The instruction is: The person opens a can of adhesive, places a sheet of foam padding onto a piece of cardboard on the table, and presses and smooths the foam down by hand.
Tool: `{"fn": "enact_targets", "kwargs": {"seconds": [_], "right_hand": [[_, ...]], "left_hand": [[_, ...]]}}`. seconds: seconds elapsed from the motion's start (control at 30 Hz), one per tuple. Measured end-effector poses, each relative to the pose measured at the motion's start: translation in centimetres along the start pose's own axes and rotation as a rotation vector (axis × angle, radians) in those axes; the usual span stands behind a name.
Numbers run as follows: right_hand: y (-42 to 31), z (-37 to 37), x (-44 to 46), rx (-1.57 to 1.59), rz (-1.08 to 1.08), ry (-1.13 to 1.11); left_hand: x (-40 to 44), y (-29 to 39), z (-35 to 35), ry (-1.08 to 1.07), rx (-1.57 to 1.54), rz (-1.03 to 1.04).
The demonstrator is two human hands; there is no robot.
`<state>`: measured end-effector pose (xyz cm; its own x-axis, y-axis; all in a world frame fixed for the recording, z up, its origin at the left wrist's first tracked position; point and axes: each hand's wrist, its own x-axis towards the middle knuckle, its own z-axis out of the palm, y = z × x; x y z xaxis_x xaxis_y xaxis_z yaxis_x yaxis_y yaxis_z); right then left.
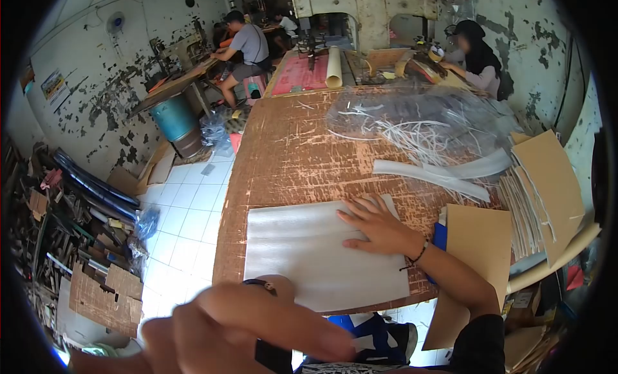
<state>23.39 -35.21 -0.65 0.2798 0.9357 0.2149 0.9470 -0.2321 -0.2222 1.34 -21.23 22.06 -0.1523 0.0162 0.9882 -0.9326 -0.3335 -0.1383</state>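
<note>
A white foam sheet (302,245) lies flat near the front edge of the brown worktable. My right hand (373,224) rests open on its upper right part, fingers spread and palm down, with a dark bracelet at the wrist. Close to the camera, my left hand (225,326) is blurred and hides the sheet's lower left corner. Its fingers look curled; what they hold, if anything, I cannot make out. Just above it shows a small dark curved band (261,284), too unclear to name.
Foam strips (444,173) and a plastic bag (418,116) with thin white offcuts lie farther back. Cardboard sheets (550,181) stand at the right. A sewing machine (370,13) stands at the far end. Several people work nearby, one (248,49) at the left bench, another (479,58) at right.
</note>
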Motion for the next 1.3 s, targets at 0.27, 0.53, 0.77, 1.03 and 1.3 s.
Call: {"fn": "enact_targets", "kwargs": {"seconds": [0.27, 0.53, 0.77, 1.03, 1.3], "right_hand": [[-0.2, -0.3, 0.2, -0.008, -0.013, 0.021], [0.2, 0.3, 0.1, 0.011, -0.008, 0.053], [0.7, 0.2, 0.3, 0.013, -0.028, 0.053], [0.7, 0.0, 0.3, 0.033, -0.021, 0.037], [0.5, -0.3, 0.5, 0.047, -0.017, 0.035]], "left_hand": [[-1.5, 0.6, -0.3, -0.084, -0.057, -0.139], [-1.6, 0.4, -1.3, -0.182, -0.087, -0.319], [-0.6, 0.3, -2.6, -0.267, -0.173, -0.44], [-1.3, -0.5, -3.3, -0.285, -0.242, -0.506], [-2.2, -0.7, -3.5, -0.273, -0.251, -0.524]]}}
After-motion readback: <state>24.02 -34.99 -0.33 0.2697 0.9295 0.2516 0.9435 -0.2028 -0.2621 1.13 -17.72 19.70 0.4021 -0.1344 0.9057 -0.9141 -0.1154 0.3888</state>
